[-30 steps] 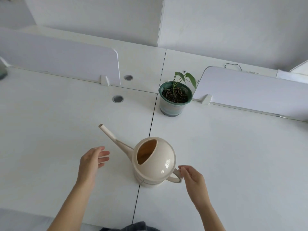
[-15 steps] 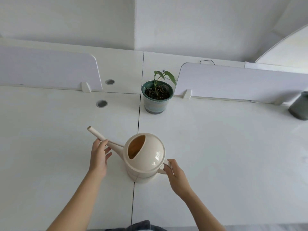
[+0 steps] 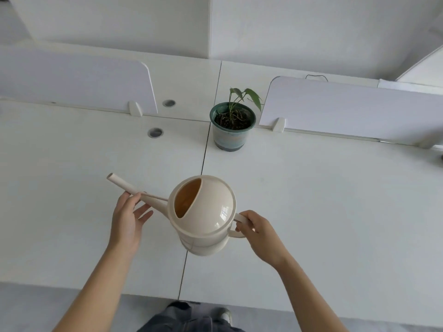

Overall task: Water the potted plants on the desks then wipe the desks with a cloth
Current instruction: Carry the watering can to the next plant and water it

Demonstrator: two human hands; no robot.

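Head view: aimed down and forward across white desks, nearest things at the bottom edge.
Trousers (image 3: pixel 191 319): dark grey, cut off by the bottom edge, with a pale shoe (image 3: pixel 225 315) just to their right.
Left hand (image 3: pixel 127 221): released, fingers loosely straight, back toward the camera, topmost fingertip touching the underside of the spout (image 3: pixel 129 188).
Right hand (image 3: pixel 261 236): grasping the handle (image 3: pixel 239 218), fingers curled round it at the right side of the body.
Watering can (image 3: pixel 206 216): cream plastic, upright between both hands, over the seam; domed top with an opening facing left; base on or off the desk not clear.
Spout: long and thin, angled up and to the left, open tip well past the left fingertips.
Seam (image 3: pixel 203 159): dark line running away from the near edge, between left desk (image 3: pixel 60 200) and right desk (image 3: pixel 323 212).
Cable holes: one round grey hole (image 3: pixel 155 132) on the left desk, a second (image 3: pixel 169 103) farther back.
Potted plant (image 3: pixel 231 121): few green leaves in dark soil, green pot, standing on the right desk just right of the seam, well beyond the watering can.
Left divider (image 3: pixel 72 85): white panel, upright along the back of the left desk.
Right divider (image 3: pixel 347 109): same kind, its rounded end just beside the leaves.
Wall (image 3: pixel 287 25): plain white, behind everything.
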